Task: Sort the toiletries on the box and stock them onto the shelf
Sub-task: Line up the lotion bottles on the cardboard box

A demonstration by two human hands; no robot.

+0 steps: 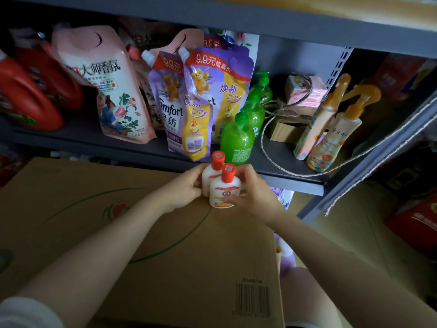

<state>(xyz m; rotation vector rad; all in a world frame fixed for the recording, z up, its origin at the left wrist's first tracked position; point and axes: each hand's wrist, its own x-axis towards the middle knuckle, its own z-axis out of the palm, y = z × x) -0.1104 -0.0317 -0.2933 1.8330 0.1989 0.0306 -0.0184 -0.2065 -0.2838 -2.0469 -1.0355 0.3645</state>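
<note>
Two lotion bottles [221, 183] gripped between both hands' fingers [197, 183]

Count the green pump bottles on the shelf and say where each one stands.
3, in a row running front to back: front bottle at the shelf edge, middle bottle behind it, rear bottle deepest. More may hide behind the pouches.

"Comfort" and "9.9元" — purple refill pouches [189, 107].
</note>
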